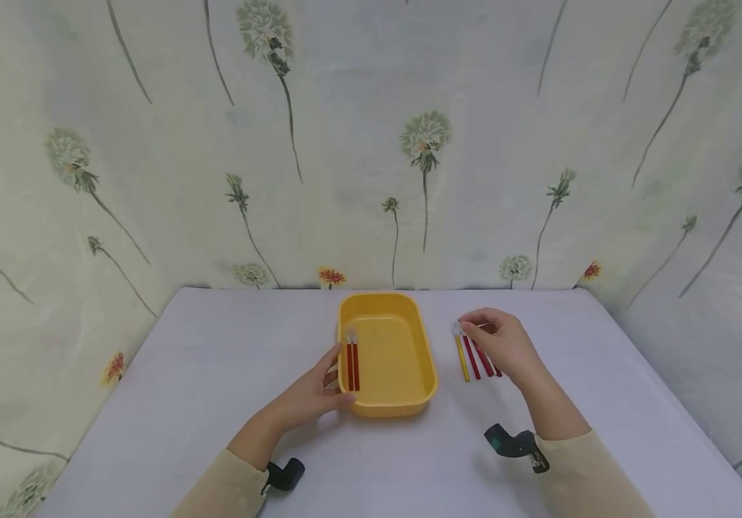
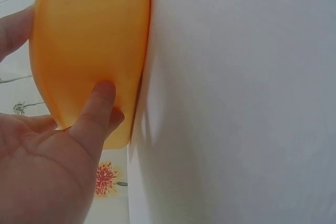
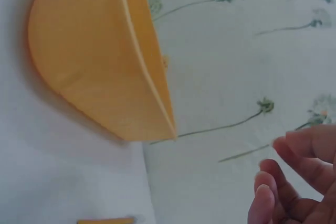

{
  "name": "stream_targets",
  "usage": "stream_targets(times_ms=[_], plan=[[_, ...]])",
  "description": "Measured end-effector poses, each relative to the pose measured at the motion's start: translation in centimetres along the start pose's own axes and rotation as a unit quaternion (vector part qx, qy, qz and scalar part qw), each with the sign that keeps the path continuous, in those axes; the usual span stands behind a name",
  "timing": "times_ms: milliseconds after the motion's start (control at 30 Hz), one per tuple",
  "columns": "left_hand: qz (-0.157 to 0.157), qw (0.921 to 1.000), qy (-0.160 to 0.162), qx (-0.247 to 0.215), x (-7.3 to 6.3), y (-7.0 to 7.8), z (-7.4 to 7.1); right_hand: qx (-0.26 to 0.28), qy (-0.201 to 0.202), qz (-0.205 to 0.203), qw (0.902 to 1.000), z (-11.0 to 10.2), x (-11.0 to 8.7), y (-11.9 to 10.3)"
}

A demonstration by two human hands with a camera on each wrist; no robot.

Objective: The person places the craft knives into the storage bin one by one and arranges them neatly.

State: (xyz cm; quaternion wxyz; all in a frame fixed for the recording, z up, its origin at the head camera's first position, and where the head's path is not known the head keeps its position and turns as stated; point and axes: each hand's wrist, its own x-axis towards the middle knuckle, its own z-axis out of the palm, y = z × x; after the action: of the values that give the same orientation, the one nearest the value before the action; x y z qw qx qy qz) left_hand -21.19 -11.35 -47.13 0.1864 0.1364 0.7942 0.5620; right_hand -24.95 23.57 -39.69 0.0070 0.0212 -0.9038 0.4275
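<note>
A yellow tray (image 1: pixel 387 410) sits on the table, with two slim red sticks (image 1: pixel 353 365) side by side along its left inside. Their ends are pale and blurred, so their kind is unclear. My left hand (image 1: pixel 309 396) holds the tray's left side; in the left wrist view its fingers (image 2: pixel 100 103) press the outer wall. To the right of the tray lie a yellow stick (image 1: pixel 463 360) and several red sticks (image 1: pixel 472 358), spread like a fan with pale tips. Just over their far ends hovers my right hand (image 1: pixel 500 342), fingers bent, nothing visible between them in the right wrist view.
A white cloth covers the table (image 1: pixel 248 338). Behind it and at both sides hangs a curtain (image 1: pixel 358 144) printed with dandelions. Dark wrist mounts (image 1: pixel 513 442) stick out from both sleeves.
</note>
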Motion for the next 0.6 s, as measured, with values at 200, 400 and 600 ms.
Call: stream_targets(times_ms=[200,400,600], plan=[[-0.004,1.0000,0.004,0.005,0.1,0.0,0.1,0.012,0.026,-0.002,0.9996,-0.2,0.2,2.5],[-0.005,0.9999,0.008,0.007,0.1,0.0,0.1,0.008,0.056,0.007,0.9984,-0.8,0.7,4.8],[-0.008,0.9999,0.007,0.005,0.2,-0.2,0.1,-0.003,0.061,0.017,0.9980,-1.3,1.5,7.3]])
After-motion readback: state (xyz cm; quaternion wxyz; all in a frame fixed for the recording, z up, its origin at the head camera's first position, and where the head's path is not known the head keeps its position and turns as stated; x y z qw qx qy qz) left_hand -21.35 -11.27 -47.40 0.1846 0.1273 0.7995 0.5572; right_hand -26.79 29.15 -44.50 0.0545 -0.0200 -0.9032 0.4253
